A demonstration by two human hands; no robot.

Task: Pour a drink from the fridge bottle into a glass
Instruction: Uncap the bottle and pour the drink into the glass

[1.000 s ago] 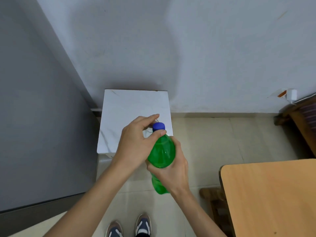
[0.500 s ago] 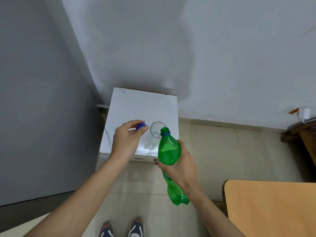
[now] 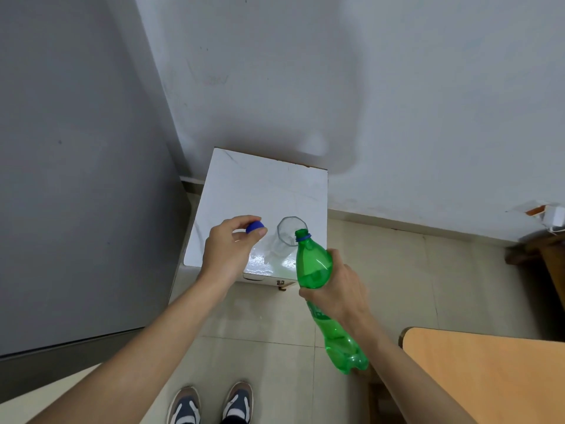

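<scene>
White stand (image 3: 260, 185); glass (image 3: 289, 231); cap (image 3: 254, 227) off bottle (image 3: 313, 264); label (image 3: 319, 314) unreadable.

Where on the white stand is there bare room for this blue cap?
Bare: the back half of the stand, between wall and glass, and its left edge beyond the left hand. Crowded: front right, where the bottle mouth nears the glass.

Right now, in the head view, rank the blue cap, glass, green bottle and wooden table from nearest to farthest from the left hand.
1. blue cap: pinched by the left hand.
2. glass: just right of it, on the white cabinet.
3. green bottle: beyond the glass, gripped by the right hand.
4. wooden table: far off, lower right.
</scene>
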